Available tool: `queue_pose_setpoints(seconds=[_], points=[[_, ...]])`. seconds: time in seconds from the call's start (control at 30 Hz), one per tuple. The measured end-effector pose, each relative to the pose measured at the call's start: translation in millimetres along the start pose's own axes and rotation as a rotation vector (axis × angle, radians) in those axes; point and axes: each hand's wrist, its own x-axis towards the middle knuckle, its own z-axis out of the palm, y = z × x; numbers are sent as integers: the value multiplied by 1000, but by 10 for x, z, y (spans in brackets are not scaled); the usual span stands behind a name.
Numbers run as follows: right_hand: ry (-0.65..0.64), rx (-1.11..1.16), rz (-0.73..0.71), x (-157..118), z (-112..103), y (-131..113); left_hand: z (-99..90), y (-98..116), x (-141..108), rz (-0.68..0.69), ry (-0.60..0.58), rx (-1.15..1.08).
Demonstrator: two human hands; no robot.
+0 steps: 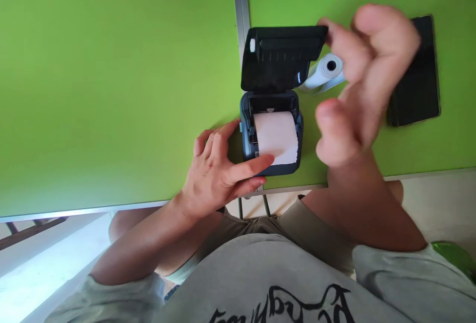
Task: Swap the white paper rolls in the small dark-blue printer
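A small dark blue-black printer (300,149) stands near the table's front edge, its black lid (275,60) raised at the back. White paper (277,137) lies over the printer's opening toward its front edge. My left hand (219,169) holds the printer from the left, with the index finger pressing on the paper and other fingers at the left side. My right hand (364,85) is raised at the right, slightly blurred, one fingertip at the lid's upper right corner. Its thumb is apart from the fingers.
A white paper roll (323,71) lies behind the printer on the right, partly covered by the lid and my right hand. A black phone or tablet (420,82) lies at the far right of the green table (122,75). A grey metal seam (241,5) runs behind the printer.
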Motion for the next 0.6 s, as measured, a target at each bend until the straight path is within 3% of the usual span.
queue_pose_setpoints(seconds=[0.13,0.17,0.2,0.23,0.27,0.33,0.43,0.5,0.6], points=[[547,167,-346,168,44,118,4,-10,-6,-7,1,-2],[619,176,-403,185,39,85,7,-12,-9,-9,-1,0],[747,212,-346,180,28,30,10,-15,-12,-10,-5,2],[740,205,-183,152,8,-38,12,-17,-15,-11,-5,3],[710,212,-96,102,-21,-105,13,-18,-17,-11,-4,4],[346,143,44,-33,-95,-194,13,-20,-18,-12,0,1],[20,106,136,-211,-206,-159,4,-20,-13,-11,1,-6],[-138,83,199,-253,-243,-75,-5,-19,-5,-15,7,-15],[-231,59,258,-219,-235,5,-15,-14,12,-28,29,-18]])
